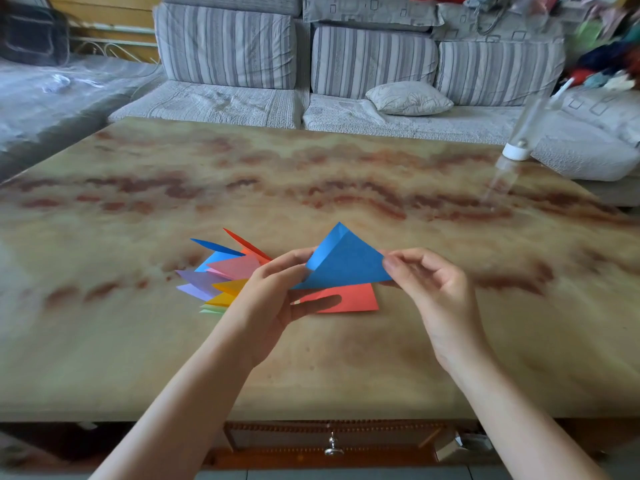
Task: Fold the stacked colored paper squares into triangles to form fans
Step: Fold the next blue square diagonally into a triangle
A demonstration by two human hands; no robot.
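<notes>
**Both hands hold a folded blue triangle over the table**

The left hand pinches the left corner of a blue paper triangle between thumb and fingers. One lower finger stretches out to the right beneath the paper. The right hand pinches the triangle's right corner between thumb and forefinger, its other fingers loosely curled. The blue sheet is folded, with a narrow flap showing along its upper left edge and its point facing away from the person.

Just under it, a red paper sheet lies flat on the marbled tabletop, and the outstretched left finger crosses in front of it. To the left of the left hand, a fan of folded triangles spreads out in blue, red, pink, purple, orange, yellow and pale green.

Farther off, a blurred clear bottle with a white cap stands near the table's far right edge. Beyond is a striped grey sofa with a small pillow. A drawer knob shows below the table's near edge.
</notes>
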